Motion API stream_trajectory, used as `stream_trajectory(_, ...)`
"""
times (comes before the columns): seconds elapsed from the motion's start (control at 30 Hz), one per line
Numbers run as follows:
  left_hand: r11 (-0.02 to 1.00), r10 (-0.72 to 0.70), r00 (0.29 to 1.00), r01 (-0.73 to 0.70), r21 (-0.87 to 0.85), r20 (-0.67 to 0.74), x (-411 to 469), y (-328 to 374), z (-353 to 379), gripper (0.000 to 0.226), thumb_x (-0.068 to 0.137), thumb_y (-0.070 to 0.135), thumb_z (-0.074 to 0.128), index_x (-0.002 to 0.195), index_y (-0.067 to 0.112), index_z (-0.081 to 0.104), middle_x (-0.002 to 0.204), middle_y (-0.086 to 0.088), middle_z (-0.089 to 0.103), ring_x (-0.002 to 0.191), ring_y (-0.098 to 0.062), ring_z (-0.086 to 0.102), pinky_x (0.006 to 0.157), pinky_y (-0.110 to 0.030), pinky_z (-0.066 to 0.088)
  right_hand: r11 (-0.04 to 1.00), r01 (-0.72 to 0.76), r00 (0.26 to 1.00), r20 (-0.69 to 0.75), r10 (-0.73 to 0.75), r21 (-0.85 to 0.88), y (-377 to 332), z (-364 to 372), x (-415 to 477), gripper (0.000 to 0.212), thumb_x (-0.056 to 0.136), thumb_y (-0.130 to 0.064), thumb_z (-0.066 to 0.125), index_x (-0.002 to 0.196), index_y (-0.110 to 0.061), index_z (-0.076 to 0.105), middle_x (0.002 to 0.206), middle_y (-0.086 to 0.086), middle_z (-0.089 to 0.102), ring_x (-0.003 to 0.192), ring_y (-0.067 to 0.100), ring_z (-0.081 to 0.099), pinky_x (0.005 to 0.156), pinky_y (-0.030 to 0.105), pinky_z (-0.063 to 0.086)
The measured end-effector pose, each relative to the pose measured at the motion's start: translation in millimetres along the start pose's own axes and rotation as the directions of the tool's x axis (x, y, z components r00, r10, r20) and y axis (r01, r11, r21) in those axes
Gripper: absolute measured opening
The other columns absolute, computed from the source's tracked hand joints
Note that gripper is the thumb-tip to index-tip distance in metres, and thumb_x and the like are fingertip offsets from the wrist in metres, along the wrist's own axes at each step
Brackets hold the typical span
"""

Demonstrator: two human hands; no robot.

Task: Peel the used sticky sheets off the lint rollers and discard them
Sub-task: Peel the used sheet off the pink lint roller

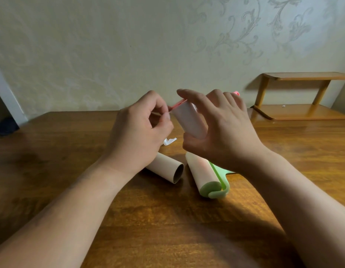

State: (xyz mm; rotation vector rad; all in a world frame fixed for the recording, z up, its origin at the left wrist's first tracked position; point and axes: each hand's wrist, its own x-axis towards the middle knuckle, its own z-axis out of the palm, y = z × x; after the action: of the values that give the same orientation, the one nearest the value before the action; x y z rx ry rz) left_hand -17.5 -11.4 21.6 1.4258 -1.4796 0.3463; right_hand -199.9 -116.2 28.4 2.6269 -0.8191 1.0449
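Note:
My right hand (pixel 222 130) holds a pink-framed lint roller (pixel 189 118) up above the table, fingers and thumb wrapped around its pale roll. My left hand (pixel 140 128) pinches at the roll's left end with thumb and forefinger, where a thin edge of sheet shows. A green-framed lint roller (pixel 204 173) lies on the table under my right wrist. A bare roll with a hollow core (pixel 167 170) lies beside it, partly under my left wrist. A small crumpled white sheet (pixel 169 141) lies on the table behind my left hand.
The wooden table (pixel 71 151) runs to a patterned wall at the back. A low wooden shelf (pixel 299 97) stands at the back right corner. A dark object (pixel 6 127) sits off the table's far left edge.

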Motion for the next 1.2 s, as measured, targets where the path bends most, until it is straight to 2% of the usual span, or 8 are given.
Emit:
stream_trajectory(0.1, 0.945, -0.220, 0.975, 0.222, -0.239, 0.033, 1, -3, 4, 0.008, 0.098, 0.025, 0.060, 0.095, 0.017, 0.062, 0.091, -0.004, 0.080, 0.087, -0.019, 0.083, 0.079, -0.053, 0.069, 0.997, -0.046, 0.999, 0.019, 0.045, 0.069, 0, 2, 0, 0.087, 0.080, -0.062, 0.056, 0.163, -0.040, 0.039, 0.119, 0.001, 0.058, 0.114, 0.026, 0.054, 0.106, 0.042, 0.033)
stream_trajectory(0.27, 0.677, -0.376, 0.905, 0.415, -0.607, 0.200, 1, 3, 11, 0.036, 0.092, 0.054, 0.068, 0.103, 0.021, 0.059, 0.098, -0.004, 0.086, 0.091, -0.026, 0.086, 0.073, -0.037, 0.070, 0.995, -0.061, 0.998, 0.001, 0.061, 0.073, 1, 1, 1, 0.084, 0.082, -0.061, 0.056, 0.162, -0.039, 0.041, 0.118, 0.002, 0.060, 0.114, 0.026, 0.055, 0.105, 0.043, 0.034)
stream_trajectory(0.43, 0.863, -0.323, 0.925, 0.375, -0.338, 0.202, -7, 3, 21, 0.047, 0.085, 0.070, 0.072, 0.112, 0.034, 0.059, 0.111, 0.002, 0.076, 0.107, -0.020, 0.079, 0.089, -0.049, 0.070, 1.000, -0.015, 1.000, -0.017, 0.015, 0.010, 0, 1, -1, 0.081, 0.089, -0.057, 0.063, 0.164, -0.033, 0.044, 0.116, 0.004, 0.059, 0.113, 0.029, 0.056, 0.109, 0.046, 0.035)
stream_trajectory(0.6, 0.837, -0.338, 0.926, 0.378, -0.395, 0.170, -5, 1, 19, 0.043, 0.085, 0.068, 0.070, 0.106, 0.033, 0.057, 0.112, -0.007, 0.074, 0.106, -0.027, 0.080, 0.087, -0.050, 0.070, 1.000, 0.009, 0.999, -0.032, -0.009, -0.012, -4, 2, -1, 0.085, 0.090, -0.062, 0.064, 0.166, -0.035, 0.039, 0.118, 0.006, 0.060, 0.113, 0.030, 0.057, 0.109, 0.046, 0.035)
stream_trajectory(0.77, 0.860, -0.290, 0.948, 0.317, -0.401, 0.129, -4, -3, 22, 0.017, 0.103, 0.051, 0.058, 0.098, 0.035, 0.060, 0.090, 0.018, 0.072, 0.090, -0.006, 0.077, 0.068, -0.022, 0.064, 1.000, 0.002, 1.000, -0.031, -0.002, -0.017, -3, 3, 0, 0.090, 0.086, -0.065, 0.061, 0.167, -0.036, 0.037, 0.120, 0.006, 0.060, 0.115, 0.030, 0.056, 0.108, 0.045, 0.035)
stream_trajectory(0.93, 0.840, -0.306, 0.944, 0.328, -0.432, 0.121, -2, -5, 21, 0.017, 0.106, 0.043, 0.054, 0.091, 0.039, 0.061, 0.089, 0.013, 0.072, 0.092, -0.015, 0.079, 0.069, -0.037, 0.066, 1.000, -0.019, 1.000, 0.007, 0.019, 0.024, -4, 0, 0, 0.092, 0.088, -0.070, 0.061, 0.168, -0.037, 0.032, 0.125, 0.004, 0.059, 0.117, 0.026, 0.055, 0.108, 0.043, 0.033)
stream_trajectory(1.1, 0.603, -0.468, 0.869, 0.448, -0.659, 0.163, 2, -2, 17, 0.015, 0.103, 0.028, 0.054, 0.089, 0.024, 0.060, 0.085, -0.004, 0.083, 0.072, -0.027, 0.082, 0.061, -0.037, 0.064, 0.918, -0.126, 0.989, 0.122, 0.086, 0.376, -2, -3, -1, 0.086, 0.091, -0.069, 0.069, 0.165, -0.051, 0.028, 0.125, -0.011, 0.054, 0.115, -0.013, 0.048, 0.110, 0.040, 0.036)
stream_trajectory(1.2, 0.483, -0.526, 0.824, 0.493, -0.723, 0.210, 3, 1, 15, 0.016, 0.113, 0.018, 0.047, 0.099, 0.016, 0.054, 0.074, -0.002, 0.081, 0.063, -0.024, 0.081, 0.055, -0.032, 0.063, 0.759, -0.208, 0.974, 0.202, 0.103, 0.617, -1, -4, -1, 0.081, 0.093, -0.055, 0.076, 0.163, -0.052, 0.035, 0.148, -0.015, 0.057, 0.131, -0.001, 0.055, 0.117, 0.050, 0.045)
